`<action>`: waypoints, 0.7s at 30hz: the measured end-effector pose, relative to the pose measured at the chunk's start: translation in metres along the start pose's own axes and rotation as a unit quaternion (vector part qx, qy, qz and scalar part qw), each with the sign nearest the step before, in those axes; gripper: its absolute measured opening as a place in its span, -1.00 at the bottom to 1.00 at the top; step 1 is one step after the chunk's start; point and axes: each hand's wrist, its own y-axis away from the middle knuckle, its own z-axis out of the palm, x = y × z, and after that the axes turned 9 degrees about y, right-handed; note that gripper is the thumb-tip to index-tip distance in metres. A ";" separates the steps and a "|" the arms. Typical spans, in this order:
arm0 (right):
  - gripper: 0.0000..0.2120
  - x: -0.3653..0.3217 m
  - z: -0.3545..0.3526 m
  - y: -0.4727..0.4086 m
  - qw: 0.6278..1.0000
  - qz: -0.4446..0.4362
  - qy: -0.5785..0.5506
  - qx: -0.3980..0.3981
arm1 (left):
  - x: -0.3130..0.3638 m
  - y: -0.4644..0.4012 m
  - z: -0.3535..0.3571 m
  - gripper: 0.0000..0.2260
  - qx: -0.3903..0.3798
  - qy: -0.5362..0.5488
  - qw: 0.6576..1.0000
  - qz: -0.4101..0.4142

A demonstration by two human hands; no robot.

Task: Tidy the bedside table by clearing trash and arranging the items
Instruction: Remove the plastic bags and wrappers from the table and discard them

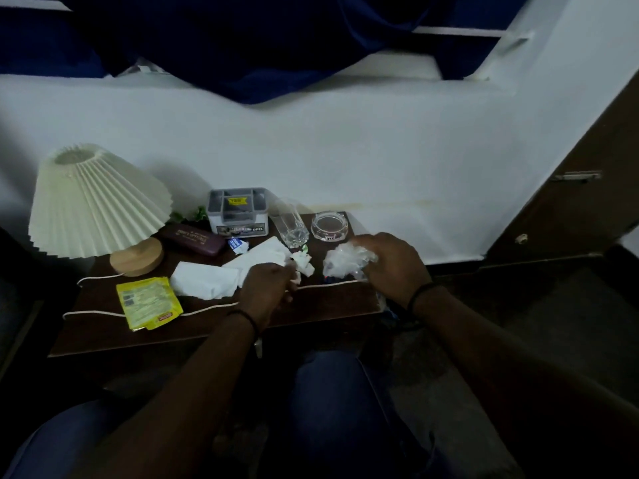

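At the far left of the dark wooden bedside table (103,326) stands a lamp (98,202) with a pleated cream shade and a round wooden base, its white cord (93,314) trailing along the front part of the tabletop. Just in front of the base lies a yellow wrapper (148,302), flat and close to the front edge. Behind it, near the wall, a maroon glasses case (195,239) lies beside a grey organiser box (238,212), with a small blue-and-white wrapper (238,244) just in front of the box. A crumpled white tissue (214,280) spreads across the middle of the table, its right end running under the left hand (268,288). That hand's fingers are curled and pinch a small crumpled white scrap (304,266) at the fingertips, near the foot of an empty drinking glass (289,223). To the right of the glass sits a clear glass ashtray (328,226) at the back right corner. Just in front of the ashtray, the right hand (387,264) reaches over the right edge of the table, its fingers bent down onto a wad of crumpled clear plastic (345,261) and gripping it. The two pieces of trash lie near each other but apart. Bare tabletop shows along the front edge between the yellow wrapper and the right corner, crossed only by the cord.
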 end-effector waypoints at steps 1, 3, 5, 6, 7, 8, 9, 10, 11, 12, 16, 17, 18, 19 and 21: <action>-0.55 0.005 0.004 0.001 0.999 0.020 -0.025 -0.011 | -0.004 -0.004 -0.004 -0.71 0.017 0.009 1.000 0.013; -0.59 -0.002 0.016 0.001 0.991 0.045 -0.116 -0.042 | -0.009 -0.009 -0.012 -0.71 -0.020 0.035 0.999 0.012; -0.61 -0.024 0.032 -0.004 0.980 0.043 -0.180 -0.068 | -0.007 -0.009 -0.017 -0.64 -0.121 0.073 0.989 -0.035; -0.62 -0.036 0.040 -0.009 0.976 0.038 -0.200 -0.077 | -0.005 -0.009 -0.020 -0.57 -0.163 0.100 0.979 -0.065; -0.63 -0.049 0.047 -0.014 0.971 0.032 -0.220 -0.086 | -0.003 -0.008 -0.025 -0.51 -0.188 0.133 0.969 -0.088; -0.66 -0.060 0.053 -0.019 0.965 0.029 -0.243 -0.093 | -0.002 -0.009 -0.033 -0.48 -0.197 0.169 0.961 -0.097; -0.68 -0.068 0.056 -0.023 0.960 0.024 -0.261 -0.096 | -0.001 -0.008 -0.041 -0.49 -0.195 0.197 0.956 -0.095; -0.71 -0.076 0.060 -0.028 0.956 0.015 -0.275 -0.098 | -0.001 -0.009 -0.051 -0.53 -0.185 0.215 0.955 -0.087; -0.72 -0.081 0.063 -0.031 0.955 0.001 -0.279 -0.103 | -0.003 -0.008 -0.061 -0.61 -0.168 0.219 0.958 -0.078; -0.73 -0.085 0.066 -0.034 0.951 -0.018 -0.286 -0.117 | -0.005 -0.007 -0.070 -0.70 -0.143 0.214 0.964 -0.066; -0.70 -0.080 0.085 -0.041 0.927 0.058 -0.333 -0.161 | -0.010 -0.012 -0.112 -0.88 0.006 0.220 0.976 -0.004; -0.74 -0.075 0.090 -0.042 0.944 0.097 -0.289 -0.123 | -0.010 -0.015 -0.124 -0.85 0.030 0.224 0.974 0.010; -0.78 -0.067 0.096 -0.044 0.966 0.120 -0.214 -0.086 | -0.010 -0.017 -0.133 -0.81 0.044 0.225 0.973 0.019; -0.81 -0.061 0.100 -0.044 0.981 0.128 -0.129 -0.065 | -0.010 -0.019 -0.139 -0.81 0.051 0.225 0.973 0.025; -0.84 -0.060 0.107 -0.044 0.992 0.107 -0.027 -0.068 | -0.012 -0.023 -0.144 -0.82 0.058 0.227 0.972 0.030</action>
